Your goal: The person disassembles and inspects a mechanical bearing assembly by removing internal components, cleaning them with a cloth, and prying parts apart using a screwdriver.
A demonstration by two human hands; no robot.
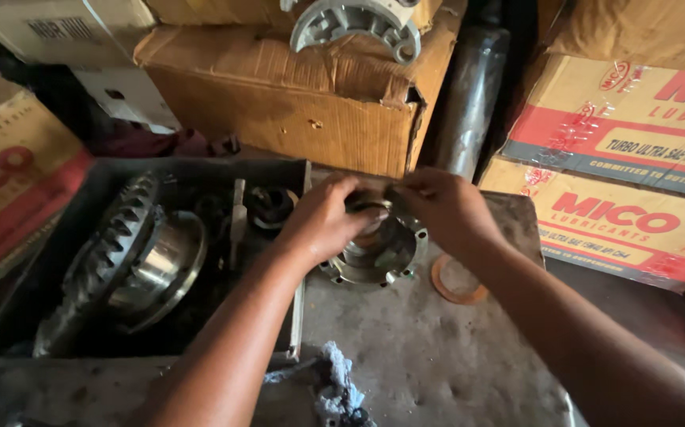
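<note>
Both hands — left hand (322, 221), right hand (441, 207) — pinch the greasy round metal housing (374, 253) with closed fingers.

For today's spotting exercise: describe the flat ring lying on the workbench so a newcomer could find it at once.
Start at the grey metal workbench and find the round flanged metal housing under both hands. Just right of it, beneath the right forearm, lies the flat orange-brown ring, partly hidden. Unlike the steel parts around it, it is thin, dull and copper-coloured.
</note>
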